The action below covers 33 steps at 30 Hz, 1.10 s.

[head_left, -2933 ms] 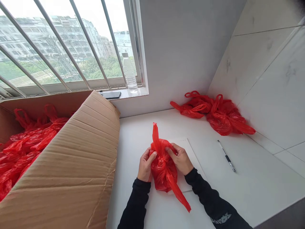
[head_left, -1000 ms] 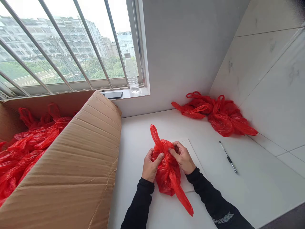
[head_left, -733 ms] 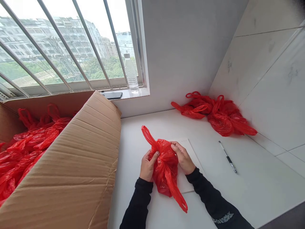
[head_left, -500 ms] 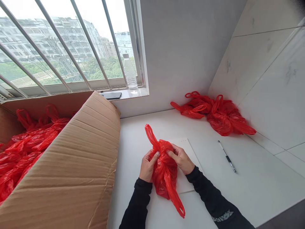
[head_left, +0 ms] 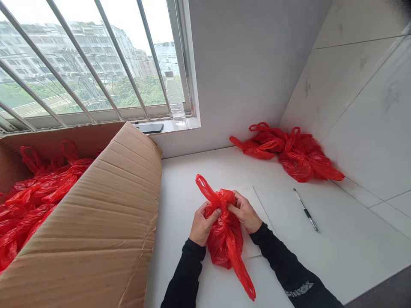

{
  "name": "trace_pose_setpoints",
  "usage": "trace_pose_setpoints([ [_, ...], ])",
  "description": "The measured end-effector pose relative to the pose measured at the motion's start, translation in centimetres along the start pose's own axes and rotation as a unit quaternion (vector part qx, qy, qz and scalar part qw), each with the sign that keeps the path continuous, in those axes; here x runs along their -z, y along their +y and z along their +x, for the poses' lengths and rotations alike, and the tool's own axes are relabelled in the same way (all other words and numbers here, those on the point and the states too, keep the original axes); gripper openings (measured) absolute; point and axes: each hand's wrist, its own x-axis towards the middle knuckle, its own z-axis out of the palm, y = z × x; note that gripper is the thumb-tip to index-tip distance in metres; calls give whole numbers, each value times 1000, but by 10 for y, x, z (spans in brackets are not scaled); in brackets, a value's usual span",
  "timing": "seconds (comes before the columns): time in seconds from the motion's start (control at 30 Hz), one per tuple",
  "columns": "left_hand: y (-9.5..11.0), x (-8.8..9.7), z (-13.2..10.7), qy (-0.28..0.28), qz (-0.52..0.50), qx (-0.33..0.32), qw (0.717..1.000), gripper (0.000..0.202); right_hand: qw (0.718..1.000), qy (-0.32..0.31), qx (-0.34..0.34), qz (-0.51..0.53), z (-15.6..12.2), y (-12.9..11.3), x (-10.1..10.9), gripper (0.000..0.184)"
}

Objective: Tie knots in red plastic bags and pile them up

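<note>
A red plastic bag (head_left: 224, 244) is gathered and knotted near its top, with one handle loop pointing up and left and the other hanging toward me. My left hand (head_left: 202, 222) grips the bag at the left of the knot, thumb pressed near it. On the other side my right hand (head_left: 246, 213) pinches the bag, thumb also close to the knot. What is inside the bag cannot be made out. Beneath it lies a white sheet of paper (head_left: 257, 214), partly covered by the bag and my right hand.
On the left stands a large cardboard box (head_left: 105, 214) holding several red plastic bags (head_left: 48, 188). More red bags (head_left: 295, 154) lie against the wall at the back right. A pen (head_left: 305, 209) rests on the white table (head_left: 340, 252). A water bottle (head_left: 175, 100) and a phone (head_left: 149, 128) sit on the sill.
The bag and both hands have shifted slightly to the right. The upper handle loop has dropped lower and tilted more to the left. Both hands keep hold of the bag.
</note>
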Motion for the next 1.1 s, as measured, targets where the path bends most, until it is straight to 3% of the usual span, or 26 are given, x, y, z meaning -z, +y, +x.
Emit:
trace_pose_setpoints([
  [0.17,-2,1,1,7,-12,0,1000,28,1000,-9,-9,25,-1,-4,-3,25],
  [0.43,1,-2,-1,8,9,-10,1000,28,1000,19,18,-17,0,0,0,22],
  [0.77,-5,6,6,99,-76,-46,991,27,1000,7,-4,10,0,-8,-2,38],
  [0.9,-2,3,4,71,-86,-18,994,32,999,-16,13,-27,0,-6,-1,31],
  [1.1,6,-3,-3,-14,-42,-10,999,35,999,39,11,-27,1,-1,3,26],
])
